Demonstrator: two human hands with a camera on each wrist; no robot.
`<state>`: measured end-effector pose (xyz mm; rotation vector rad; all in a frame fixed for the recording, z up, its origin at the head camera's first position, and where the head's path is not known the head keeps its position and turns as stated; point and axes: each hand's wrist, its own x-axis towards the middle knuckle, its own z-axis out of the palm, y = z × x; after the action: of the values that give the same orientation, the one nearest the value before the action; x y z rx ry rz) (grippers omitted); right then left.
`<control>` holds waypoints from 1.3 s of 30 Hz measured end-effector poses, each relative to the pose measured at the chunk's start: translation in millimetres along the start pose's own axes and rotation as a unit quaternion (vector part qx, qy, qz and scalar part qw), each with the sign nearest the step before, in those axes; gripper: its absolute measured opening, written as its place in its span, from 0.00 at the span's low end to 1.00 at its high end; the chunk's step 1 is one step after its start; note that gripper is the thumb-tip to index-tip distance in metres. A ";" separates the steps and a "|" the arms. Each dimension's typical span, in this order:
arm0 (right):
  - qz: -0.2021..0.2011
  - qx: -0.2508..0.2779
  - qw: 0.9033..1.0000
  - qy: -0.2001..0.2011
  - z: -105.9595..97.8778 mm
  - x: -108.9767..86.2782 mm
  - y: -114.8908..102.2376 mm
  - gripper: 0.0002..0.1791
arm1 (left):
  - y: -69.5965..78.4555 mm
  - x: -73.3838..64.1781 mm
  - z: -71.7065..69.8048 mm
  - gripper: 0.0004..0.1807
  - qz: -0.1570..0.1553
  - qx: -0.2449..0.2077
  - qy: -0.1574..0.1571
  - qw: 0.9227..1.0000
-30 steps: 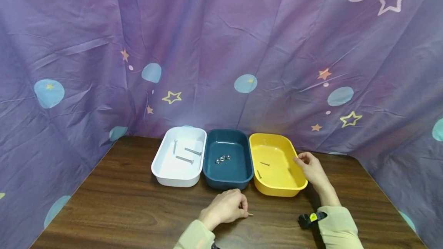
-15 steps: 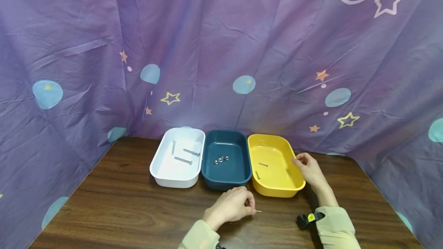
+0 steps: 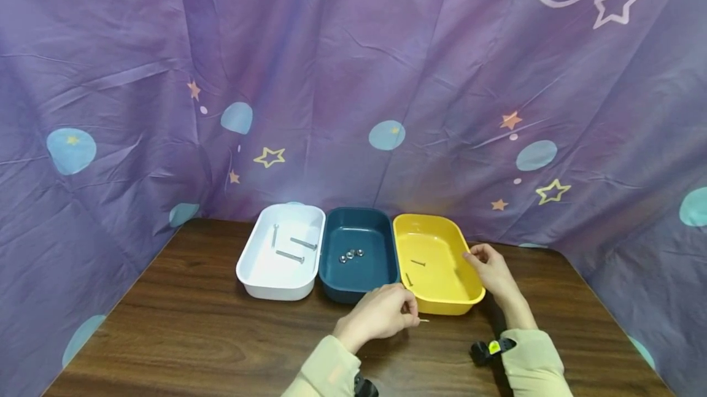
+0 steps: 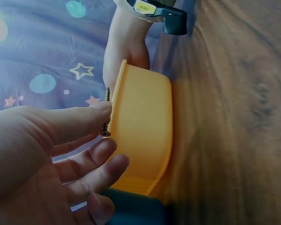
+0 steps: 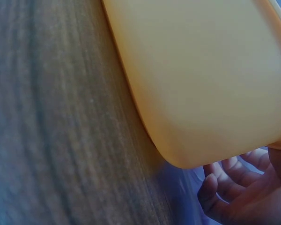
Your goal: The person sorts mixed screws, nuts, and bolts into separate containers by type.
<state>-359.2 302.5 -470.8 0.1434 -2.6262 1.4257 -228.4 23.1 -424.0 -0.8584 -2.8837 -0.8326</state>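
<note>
My left hand (image 3: 381,314) pinches a small brass-coloured screw (image 4: 105,133) between thumb and fingers, just in front of the yellow tray (image 3: 444,289). In the left wrist view the screw stands out past the thumb on both sides, and the other fingers are bent loosely below it. At the yellow tray's right side, my right hand (image 3: 495,271) grips the rim, thumb over the edge and fingers outside the wall. Two small screws (image 3: 418,262) lie inside that tray.
Left of the yellow tray stands a dark teal tray (image 3: 361,280) with three nuts (image 3: 350,254). Beside it a white tray (image 3: 262,277) holds three long bolts (image 3: 289,256). All are on a wooden table (image 3: 182,323) before a purple curtain (image 3: 309,78).
My left hand has moved right and forward with the pinched screw, from the table in front of the teal tray to the yellow tray's front. The right hand keeps its hold on the rim.
</note>
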 end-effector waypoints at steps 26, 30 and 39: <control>0.007 0.001 1.000 0.003 1.3 -2.3 -1.1 0.16 | 0.2 86.7 -9.6 0.06 0.086 -0.022 -0.056 0.994; 0.013 -0.006 1.000 0.003 0.9 -1.8 -0.6 0.15 | 0.4 99.6 -7.8 0.05 0.074 -0.023 -0.061 0.995; 0.005 0.002 1.000 0.006 2.0 -0.8 -2.5 0.15 | -19.1 119.5 -7.4 0.06 0.058 0.008 -0.053 0.997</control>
<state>-358.2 299.5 -469.9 0.1220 -2.6176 1.4304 -340.6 66.0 -407.3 -1.0888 -2.8905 -0.7751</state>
